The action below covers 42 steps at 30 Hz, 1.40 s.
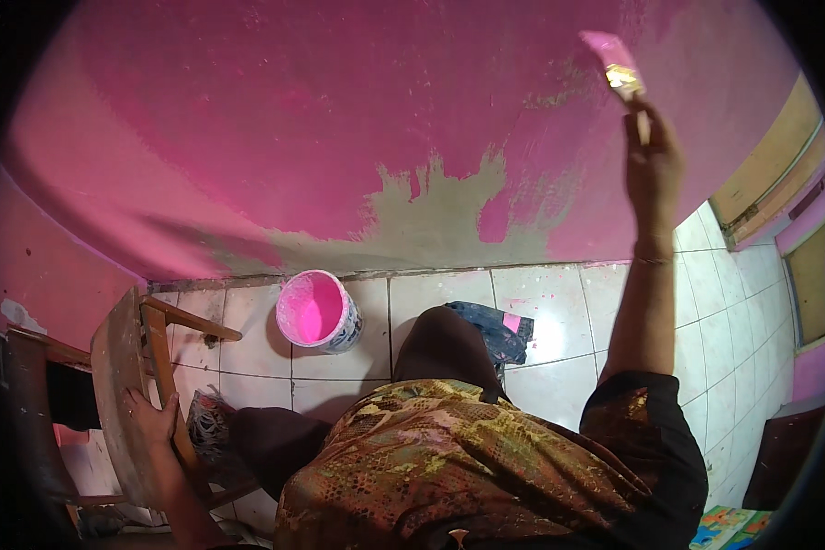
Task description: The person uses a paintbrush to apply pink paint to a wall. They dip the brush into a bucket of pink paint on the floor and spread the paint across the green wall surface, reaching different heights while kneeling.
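Observation:
My right hand (654, 156) is raised to the upper right, closed round the handle of a flat paintbrush (621, 78). Pink paint coats its bristles, which point up and left by the wall (339, 137). That wall is mostly pink, with a bare grey patch low in the middle and thin streaks to the right. At the lower left, my left hand (153, 420) lies with fingers spread on the wooden seat of a chair or stool (115, 394). On the floor between my hands stands a white bucket (344, 330) with bright pink paint inside.
White floor tiles (559, 302) run along the wall's foot, with pink spots. A dark crumpled cloth (490, 330) lies beside my knee. Grey stringy material (209, 426) sits by the wooden legs. To the right are a yellowish wooden panel (765, 183) and a colourful mat (729, 529).

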Available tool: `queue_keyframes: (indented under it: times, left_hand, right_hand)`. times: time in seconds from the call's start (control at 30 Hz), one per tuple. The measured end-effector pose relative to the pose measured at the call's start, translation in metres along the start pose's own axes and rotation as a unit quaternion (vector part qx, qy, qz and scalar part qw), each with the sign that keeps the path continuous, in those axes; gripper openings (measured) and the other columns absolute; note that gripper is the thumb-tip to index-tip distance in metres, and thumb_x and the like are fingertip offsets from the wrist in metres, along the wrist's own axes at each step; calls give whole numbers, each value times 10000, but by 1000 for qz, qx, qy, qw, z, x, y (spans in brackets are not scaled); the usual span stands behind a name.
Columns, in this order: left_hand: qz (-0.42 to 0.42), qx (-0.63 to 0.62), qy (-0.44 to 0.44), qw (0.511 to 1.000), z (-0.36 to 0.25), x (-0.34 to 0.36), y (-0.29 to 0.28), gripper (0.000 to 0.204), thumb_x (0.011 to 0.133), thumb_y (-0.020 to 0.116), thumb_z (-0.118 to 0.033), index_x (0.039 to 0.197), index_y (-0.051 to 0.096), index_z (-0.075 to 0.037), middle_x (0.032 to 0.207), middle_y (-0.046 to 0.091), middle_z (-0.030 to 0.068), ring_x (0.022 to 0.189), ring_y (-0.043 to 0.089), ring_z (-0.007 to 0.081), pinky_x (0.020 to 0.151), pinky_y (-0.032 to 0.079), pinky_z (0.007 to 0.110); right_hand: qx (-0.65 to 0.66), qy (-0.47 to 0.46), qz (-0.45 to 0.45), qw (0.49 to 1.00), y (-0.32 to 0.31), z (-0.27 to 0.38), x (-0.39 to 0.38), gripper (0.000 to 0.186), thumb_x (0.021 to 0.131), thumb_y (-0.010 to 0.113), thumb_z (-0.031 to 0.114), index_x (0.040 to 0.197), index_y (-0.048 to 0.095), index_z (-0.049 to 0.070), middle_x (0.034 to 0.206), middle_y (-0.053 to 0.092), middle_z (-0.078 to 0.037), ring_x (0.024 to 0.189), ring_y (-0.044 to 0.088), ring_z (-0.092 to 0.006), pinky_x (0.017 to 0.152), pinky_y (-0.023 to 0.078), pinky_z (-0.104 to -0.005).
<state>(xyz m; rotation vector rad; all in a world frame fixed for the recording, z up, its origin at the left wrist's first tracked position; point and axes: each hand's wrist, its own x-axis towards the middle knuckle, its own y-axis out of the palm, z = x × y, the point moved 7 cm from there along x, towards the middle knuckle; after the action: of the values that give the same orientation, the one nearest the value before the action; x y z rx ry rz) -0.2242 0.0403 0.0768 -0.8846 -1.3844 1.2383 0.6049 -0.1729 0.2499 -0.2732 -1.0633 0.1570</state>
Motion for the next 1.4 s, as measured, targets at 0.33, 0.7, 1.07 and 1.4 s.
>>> queue_keyframes:
  times: [0.33, 0.7, 1.07, 1.4]
  left_hand:
    - [14, -9, -5, 1000, -9, -3, -8, 1057, 662, 792, -427, 1402, 235, 83, 1494, 187, 282, 1367, 236, 442, 1123, 233, 491]
    - [-6, -39, -5, 999, -5, -6, -6, 1024, 656, 807, -385, 1376, 256, 91, 1503, 148, 288, 1375, 220, 438, 1124, 232, 495]
    - [-15, -45, -16, 999, -16, -8, -15, 1025, 642, 822, -340, 1392, 260, 76, 1500, 179, 275, 1379, 211, 438, 1123, 227, 501]
    - [-13, -64, -9, 998, -14, -10, -13, 1020, 637, 827, -315, 1389, 261, 79, 1502, 167, 282, 1381, 207, 442, 1126, 225, 494]
  right_hand:
    - [-166, 162, 403, 885, 93, -86, -234, 229, 900, 518, 236, 1040, 667, 131, 885, 656, -226, 845, 632, -416, 727, 494, -487]
    - [-131, 69, 235, 961, 45, 25, -15, 223, 828, 673, 162, 1040, 686, 92, 920, 683, -157, 818, 673, -278, 710, 500, -350]
    - [-148, -14, 15, 989, 68, 9, -54, 229, 964, 498, 238, 1124, 593, 105, 924, 664, -174, 818, 639, -379, 659, 503, -449]
    - [223, 308, 215, 900, 22, -11, -118, 230, 903, 630, 153, 1031, 607, -37, 738, 549, -8, 520, 478, -58, 440, 348, -206]
